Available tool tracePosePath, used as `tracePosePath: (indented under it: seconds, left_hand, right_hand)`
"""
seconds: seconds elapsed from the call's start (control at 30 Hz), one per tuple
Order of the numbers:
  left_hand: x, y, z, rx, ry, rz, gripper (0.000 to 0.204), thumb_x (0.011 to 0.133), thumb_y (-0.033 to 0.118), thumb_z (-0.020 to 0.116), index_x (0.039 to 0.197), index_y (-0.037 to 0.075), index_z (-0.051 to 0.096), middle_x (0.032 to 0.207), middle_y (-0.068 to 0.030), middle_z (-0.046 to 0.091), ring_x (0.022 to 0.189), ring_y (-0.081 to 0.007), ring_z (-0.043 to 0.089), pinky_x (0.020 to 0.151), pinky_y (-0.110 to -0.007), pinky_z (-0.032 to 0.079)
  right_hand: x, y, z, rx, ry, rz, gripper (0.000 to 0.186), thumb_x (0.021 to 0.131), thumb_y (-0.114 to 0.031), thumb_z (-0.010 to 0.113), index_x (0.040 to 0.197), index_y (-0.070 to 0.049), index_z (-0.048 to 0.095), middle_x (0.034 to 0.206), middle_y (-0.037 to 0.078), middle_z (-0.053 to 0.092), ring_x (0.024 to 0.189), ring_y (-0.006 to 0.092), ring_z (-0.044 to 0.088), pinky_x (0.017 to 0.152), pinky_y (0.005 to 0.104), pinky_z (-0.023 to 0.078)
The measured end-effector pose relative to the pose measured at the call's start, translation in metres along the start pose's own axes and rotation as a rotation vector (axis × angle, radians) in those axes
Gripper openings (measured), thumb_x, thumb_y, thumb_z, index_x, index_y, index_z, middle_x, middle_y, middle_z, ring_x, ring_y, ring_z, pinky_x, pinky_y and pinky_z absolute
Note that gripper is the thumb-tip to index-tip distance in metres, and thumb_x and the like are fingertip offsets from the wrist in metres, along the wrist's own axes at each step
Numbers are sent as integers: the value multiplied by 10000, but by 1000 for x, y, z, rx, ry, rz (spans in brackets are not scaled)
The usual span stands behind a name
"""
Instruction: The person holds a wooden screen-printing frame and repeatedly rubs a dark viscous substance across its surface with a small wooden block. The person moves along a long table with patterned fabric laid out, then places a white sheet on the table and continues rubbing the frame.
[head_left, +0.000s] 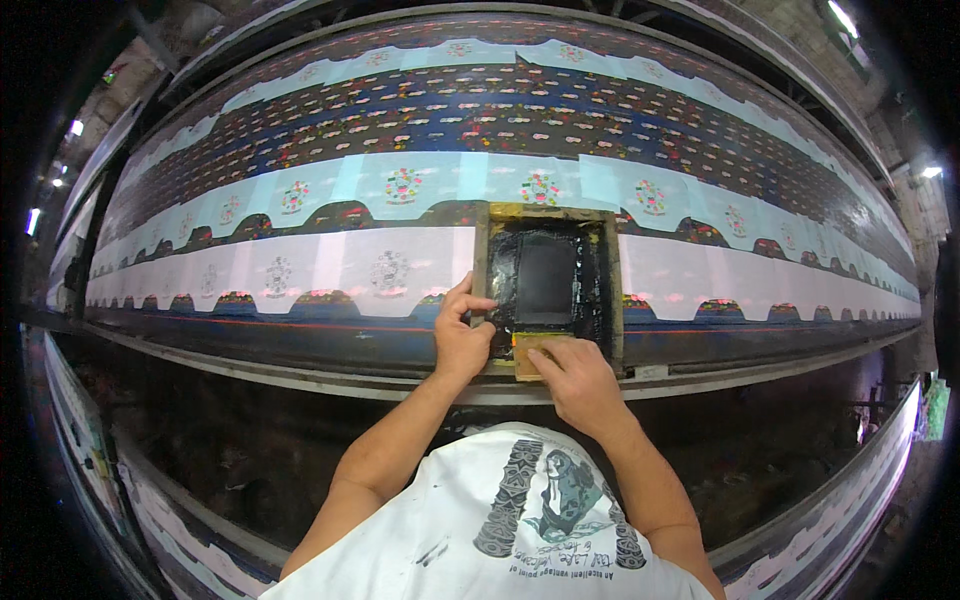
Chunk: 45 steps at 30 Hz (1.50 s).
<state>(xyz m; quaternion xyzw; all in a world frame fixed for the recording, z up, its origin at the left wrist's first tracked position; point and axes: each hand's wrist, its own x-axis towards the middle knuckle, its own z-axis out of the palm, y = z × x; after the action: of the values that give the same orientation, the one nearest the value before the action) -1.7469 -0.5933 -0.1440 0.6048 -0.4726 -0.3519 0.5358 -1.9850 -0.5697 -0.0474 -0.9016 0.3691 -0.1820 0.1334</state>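
A wooden screen-printing frame (613, 260) with a dark mesh and black ink lies across a row of pale pink fabric pieces (368, 270) on the long printing table. My left hand (462, 330) grips the frame's left side, fingers curled. My right hand (575, 385) holds a wooden squeegee (527, 370) at the near end of the screen, inside the frame's lower part. Faint grey motifs show on pink pieces left of the frame. Just beyond, pale blue pieces (672, 195) carry colourful printed motifs.
A metal rail (720, 384) runs along the table's near edge, below the frame. Further back lies another pale blue strip (630, 68) past a dark patterned band. More fabric-laden tables (180, 520) show at the lower left and right, and metal beams and lights line the rim.
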Motion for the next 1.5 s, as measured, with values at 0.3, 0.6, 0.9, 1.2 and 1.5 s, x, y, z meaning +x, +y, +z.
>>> tracePosePath:
  seconds: [0.3, 0.6, 0.9, 1.2, 1.5]
  left_hand:
    - [11, -21, -5, -252, -45, -176, 367, 926, -100, 715, 1252, 51, 788, 1646, -235, 573, 1447, -310, 629, 1185, -406, 520]
    - [23, -2, -17, -139, -141, -127, 427, 919, -127, 703, 1310, 37, 758, 1629, -211, 563, 1414, -306, 653, 1179, -399, 550]
    - [22, -4, -17, -120, -139, -97, 405, 920, -128, 706, 1281, 44, 776, 1636, -227, 550, 1458, -341, 619, 1195, -409, 520]
    - [6, -1, -7, -56, -79, -81, 362, 914, -89, 750, 1245, 53, 784, 1672, -256, 526, 1538, -402, 542, 1268, -454, 440]
    - [4, 13, 6, 15, -53, -16, 434, 739, -160, 694, 1102, 57, 791, 1668, -264, 553, 1564, -406, 518, 1287, -465, 407]
  right_hand:
    - [92, 72, -44, 104, -330, 58, 345, 907, 46, 675, 1221, -65, 765, 1107, 178, 741, 1125, 413, 711, 965, 521, 579]
    - [168, 130, -22, 9, -113, 155, 401, 909, 35, 648, 1267, -74, 791, 1162, 221, 767, 1113, 445, 729, 984, 552, 583]
    - [120, 82, -19, 62, -205, 149, 400, 878, 41, 676, 1236, -83, 802, 1039, 181, 728, 1048, 421, 694, 962, 538, 563]
    - [45, 4, -20, 49, -197, 174, 519, 828, 73, 702, 1328, -52, 766, 1172, 129, 731, 1122, 363, 676, 983, 483, 526]
    - [-23, 15, -29, 166, 67, 229, 449, 939, -175, 841, 1367, -71, 753, 1436, 182, 676, 1410, 410, 598, 1199, 517, 456]
